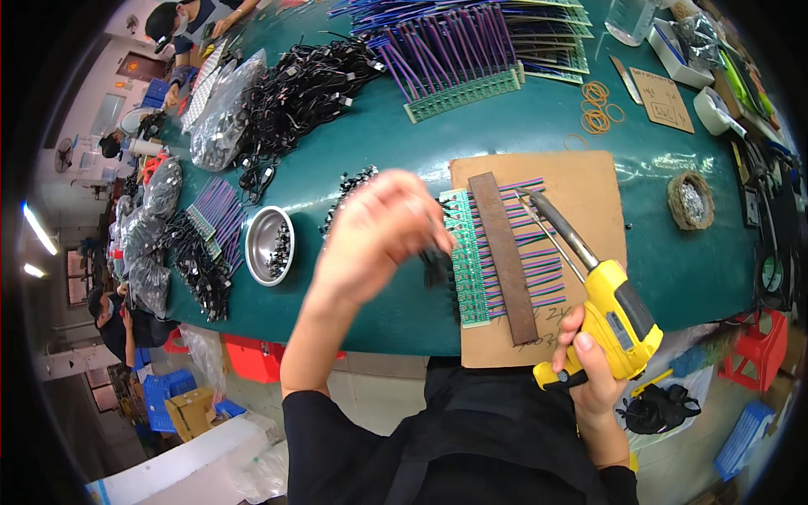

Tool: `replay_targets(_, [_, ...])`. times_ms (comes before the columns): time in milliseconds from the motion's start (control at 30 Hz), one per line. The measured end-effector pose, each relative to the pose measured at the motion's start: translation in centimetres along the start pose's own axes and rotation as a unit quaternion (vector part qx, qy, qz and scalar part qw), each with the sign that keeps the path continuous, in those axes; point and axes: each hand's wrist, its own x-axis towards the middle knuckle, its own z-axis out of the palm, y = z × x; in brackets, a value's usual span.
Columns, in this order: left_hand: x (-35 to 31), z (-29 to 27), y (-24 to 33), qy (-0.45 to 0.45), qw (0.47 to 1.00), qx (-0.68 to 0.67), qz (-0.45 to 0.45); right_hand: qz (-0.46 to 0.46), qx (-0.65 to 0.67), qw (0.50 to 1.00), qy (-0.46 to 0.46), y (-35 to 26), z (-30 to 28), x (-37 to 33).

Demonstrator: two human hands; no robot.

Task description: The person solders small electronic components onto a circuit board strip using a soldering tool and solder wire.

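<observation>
My right hand (587, 362) is wrapped round the handle of a yellow soldering gun (621, 324). Its metal tip and thin feed tube reach left over the work. My left hand (383, 231), smeared by motion, has its fingers pinched at the left edge of a green circuit board strip (471, 269). A blurred black thing (435, 265) shows beneath those fingers; its kind is unclear. Purple and blue wires (543, 273) run right from the strip. Across them lies a rusty flat metal bar (505, 261), and a cardboard sheet (589, 194) sits under everything.
A steel bowl (268, 248) holds small black parts. Black cables (307, 88) heap at the far left, wired board strips (463, 88) at the back. Rubber bands (596, 109) and a round coil-like holder (690, 200) lie to the right. Other people (181, 25) sit at the left.
</observation>
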Motion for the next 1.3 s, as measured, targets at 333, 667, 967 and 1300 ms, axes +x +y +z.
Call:
replay_targets(333, [-2.8, 7.3, -4.2, -0.127, 0.967, -0.089, -0.203, -0.02, -0.067, 0.996, -0.046, -0.2, 0.2, 0.5])
replay_targets(667, [-3.4, 7.7, -4.6, -0.14, 0.98, 0.129, -0.065, -0.061, -0.108, 0.99, -0.06, -0.3, 0.3, 0.3])
replay_targets(967, [-4.7, 7.3, -4.6, -0.086, 0.981, 0.072, -0.157, -0.172, -0.211, 0.958, -0.094, 0.2, 1.0, -0.1])
replay_targets(1300, [-1.1, 0.3, -5.4, 0.163, 0.875, 0.448, 0.083, 0.023, -0.072, 0.995, -0.067, 0.5, 0.3, -0.4])
